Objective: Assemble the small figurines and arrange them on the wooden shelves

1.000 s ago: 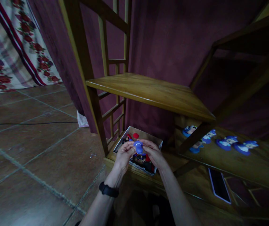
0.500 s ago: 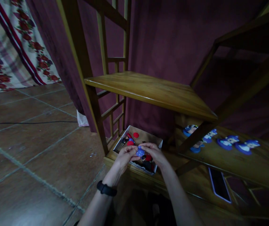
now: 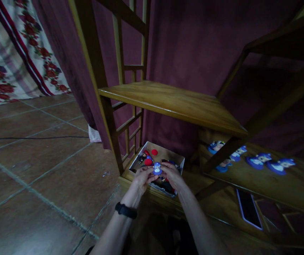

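One box (image 3: 166,152), toys (image 3: 148,162) inside. Left hand (image 3: 142,177) clamped on figurine (image 3: 157,168), left side; figurine over box. Right hand (image 3: 171,174) clamped opposite. Similar figurines (image 3: 258,160) on right shelf (image 3: 250,180). Step judged: two-handed handling. Next move calls for even fingertip pressure.

Light was dim, pale glare pooled on the tiled floor (image 3: 48,177), a sheen ran along the wooden shelf (image 3: 167,101), shadow swallowed the far right, edges looked stretched.

The figurine (image 3: 157,168) is above the box (image 3: 165,153), left of the phone (image 3: 249,209).
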Action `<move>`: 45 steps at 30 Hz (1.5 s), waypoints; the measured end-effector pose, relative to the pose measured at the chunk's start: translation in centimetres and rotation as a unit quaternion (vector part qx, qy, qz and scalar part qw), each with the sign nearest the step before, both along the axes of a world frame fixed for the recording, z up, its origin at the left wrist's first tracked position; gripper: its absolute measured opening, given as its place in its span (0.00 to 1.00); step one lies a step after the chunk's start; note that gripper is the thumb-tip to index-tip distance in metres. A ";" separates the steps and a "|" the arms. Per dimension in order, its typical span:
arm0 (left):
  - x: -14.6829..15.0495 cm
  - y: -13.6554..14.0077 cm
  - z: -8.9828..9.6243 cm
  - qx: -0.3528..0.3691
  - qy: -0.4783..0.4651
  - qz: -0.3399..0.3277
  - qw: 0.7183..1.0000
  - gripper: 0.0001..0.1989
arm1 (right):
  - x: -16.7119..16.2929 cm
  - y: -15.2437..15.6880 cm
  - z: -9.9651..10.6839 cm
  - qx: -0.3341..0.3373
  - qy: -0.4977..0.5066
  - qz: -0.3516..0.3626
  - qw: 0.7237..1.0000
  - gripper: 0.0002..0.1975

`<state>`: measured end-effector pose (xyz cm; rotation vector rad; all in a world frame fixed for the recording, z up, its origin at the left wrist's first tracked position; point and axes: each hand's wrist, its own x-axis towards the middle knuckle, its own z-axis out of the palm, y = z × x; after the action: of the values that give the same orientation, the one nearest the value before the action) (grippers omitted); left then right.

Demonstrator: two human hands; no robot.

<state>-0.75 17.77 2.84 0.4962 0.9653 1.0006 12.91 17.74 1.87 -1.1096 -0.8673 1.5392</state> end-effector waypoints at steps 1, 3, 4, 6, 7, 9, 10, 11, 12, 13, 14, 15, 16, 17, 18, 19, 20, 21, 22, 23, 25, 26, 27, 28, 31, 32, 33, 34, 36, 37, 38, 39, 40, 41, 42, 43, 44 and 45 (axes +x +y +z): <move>0.0 0.2 0.0 -0.010 -0.010 0.016 1.000 0.01 | -0.2 0.0 0.0 0.002 0.006 -0.009 1.000 0.14; -0.2 0.4 -0.1 -0.025 -0.025 0.033 0.999 0.02 | -0.5 -0.2 0.1 0.005 0.011 -0.017 1.000 0.16; -0.2 0.5 -0.1 -0.030 -0.031 0.035 0.998 0.03 | -0.5 -0.3 0.2 0.006 0.010 -0.014 1.000 0.17; -0.4 0.6 0.0 -0.027 -0.036 0.039 0.998 0.04 | -0.7 -0.5 0.4 0.009 0.001 0.005 1.000 0.19; -0.4 0.6 0.0 -0.022 -0.036 0.040 0.998 0.05 | -0.7 -0.7 0.6 0.012 -0.005 0.016 1.000 0.19; -0.5 0.5 0.1 -0.011 -0.037 0.037 0.999 0.06 | -0.9 -0.8 0.7 0.026 -0.015 0.025 0.999 0.20; -0.6 0.4 0.1 -0.005 -0.040 0.031 0.999 0.06 | -0.9 -0.7 0.7 0.034 -0.017 0.021 0.999 0.19; -0.6 0.4 0.2 0.001 -0.045 0.021 0.999 0.06 | -1.0 -0.7 0.7 0.040 -0.017 0.014 0.999 0.19; -0.6 0.3 0.3 0.008 -0.051 0.008 0.999 0.06 | -1.0 -0.6 0.6 0.046 -0.014 0.007 0.999 0.18; -0.7 0.3 0.3 0.015 -0.056 -0.005 0.998 0.06 | -1.1 -0.5 0.5 0.051 -0.011 0.003 0.999 0.18; -0.6 0.2 0.4 0.022 -0.058 -0.016 0.998 0.07 | -1.1 -0.4 0.4 0.055 -0.007 0.002 0.998 0.18; -0.6 0.2 0.4 0.029 -0.059 -0.022 0.998 0.08 | -1.1 -0.3 0.3 0.057 -0.004 0.004 0.998 0.18; -0.6 0.2 0.4 0.035 -0.058 -0.024 0.997 0.09 | -1.1 -0.2 0.2 0.059 -0.001 0.006 0.998 0.18; -0.6 0.2 0.4 0.041 -0.054 -0.019 0.998 0.10 | -1.0 -0.2 0.2 0.062 0.001 0.008 0.998 0.17; -0.5 0.2 0.3 0.045 -0.049 -0.010 0.998 0.10 | -1.0 -0.2 0.1 0.064 0.002 0.011 0.998 0.17; -0.4 0.2 0.3 0.048 -0.043 -0.001 0.998 0.09 | -1.0 -0.2 0.1 0.065 0.003 0.012 0.998 0.16; -0.4 0.2 0.2 0.050 -0.037 0.008 0.998 0.09 | -1.0 -0.2 0.1 0.066 0.003 0.014 0.998 0.16; -0.3 0.2 0.1 0.051 -0.032 0.014 0.998 0.09 | -0.9 -0.3 0.2 0.068 0.003 0.014 0.998 0.16; -0.2 0.2 0.0 0.052 -0.026 0.022 0.998 0.08 | -0.9 -0.3 0.2 0.068 0.002 0.015 0.998 0.16; -0.1 0.2 0.0 0.052 -0.022 0.030 0.998 0.08 | -0.9 -0.3 0.3 0.068 -0.001 0.014 0.998 0.16; 0.1 0.1 -0.2 0.053 -0.016 0.043 0.998 0.07 | -0.9 -0.3 0.3 0.068 -0.005 0.015 0.998 0.17; 0.2 0.1 -0.3 0.055 -0.012 0.048 0.997 0.07 | -0.9 -0.3 0.3 0.068 -0.008 0.016 0.998 0.16; 0.2 0.1 -0.3 0.056 -0.008 0.051 0.997 0.07 | -0.9 -0.3 0.2 0.068 -0.011 0.017 0.998 0.16; 0.3 0.1 -0.4 0.056 -0.004 0.055 0.997 0.07 | -1.0 -0.3 0.1 0.066 -0.014 0.016 0.998 0.15; 0.4 0.3 -0.6 0.045 -0.006 0.069 0.997 0.07 | -1.3 -0.3 -0.1 0.054 -0.009 0.002 0.999 0.15; 0.3 0.4 -0.7 0.040 -0.014 0.068 0.997 0.07 | -1.4 -0.3 -0.1 0.049 0.000 -0.005 0.999 0.16; 0.2 0.5 -0.6 0.037 -0.025 0.061 0.997 0.07 | -1.4 -0.3 -0.1 0.046 0.012 -0.010 0.999 0.16; 0.1 0.5 -0.6 0.036 -0.036 0.047 0.998 0.07 | -1.5 -0.3 -0.1 0.044 0.023 -0.011 0.999 0.17; -0.1 0.6 -0.4 0.036 -0.054 0.018 0.998 0.07 | -1.5 -0.4 0.1 0.043 0.042 -0.006 0.998 0.17; -0.2 0.7 -0.4 0.036 -0.057 0.010 0.998 0.07 | -1.5 -0.4 0.2 0.040 0.048 -0.005 0.998 0.17; -0.3 0.7 -0.3 0.036 -0.059 0.007 0.998 0.08 | -1.5 -0.4 0.2 0.034 0.053 -0.005 0.998 0.17; -0.3 0.7 -0.3 0.034 -0.059 0.010 0.998 0.08 | -1.4 -0.4 0.3 0.027 0.055 -0.007 0.998 0.18; -0.4 0.6 -0.3 0.032 -0.058 0.015 0.998 0.08 | -1.4 -0.4 0.3 0.020 0.057 -0.012 0.998 0.18; -0.3 0.6 -0.3 0.030 -0.057 0.020 0.998 0.09 | -1.3 -0.4 0.3 0.017 0.059 -0.015 0.998 0.18; -0.3 0.6 -0.3 0.028 -0.055 0.026 0.998 0.09 | -1.3 -0.4 0.3 0.018 0.062 -0.015 0.998 0.19; -0.2 0.6 -0.3 0.027 -0.054 0.032 0.998 0.09 | -1.3 -0.4 0.2 0.022 0.064 -0.013 0.998 0.19; -0.2 0.6 -0.4 0.026 -0.052 0.037 0.998 0.09 | -1.3 -0.3 0.2 0.027 0.065 -0.011 0.997 0.18; -0.1 0.6 -0.4 0.027 -0.050 0.040 0.998 0.09 | -1.3 -0.3 0.1 0.030 0.065 -0.009 0.997 0.18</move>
<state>-0.89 18.34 2.47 0.4503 0.8769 1.1153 11.66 17.45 1.94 -0.9614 -0.8078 1.5438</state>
